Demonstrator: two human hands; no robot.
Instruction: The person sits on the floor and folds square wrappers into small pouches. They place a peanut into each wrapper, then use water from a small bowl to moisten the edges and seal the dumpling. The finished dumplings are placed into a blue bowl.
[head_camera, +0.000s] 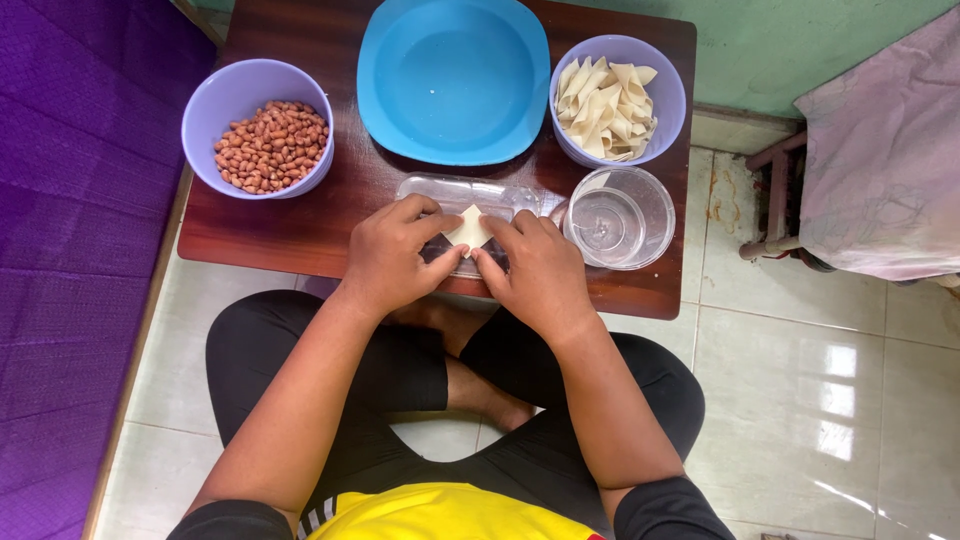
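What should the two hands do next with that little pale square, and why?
Probably reach for a nut from the lilac bowl of peanuts: the left hand and right hand pinch the small pale dough square flat and empty over the clear plastic tray.

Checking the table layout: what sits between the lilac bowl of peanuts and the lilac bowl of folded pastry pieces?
In the head view, the empty blue plastic plate lies between the peanut bowl and the pastry bowl.
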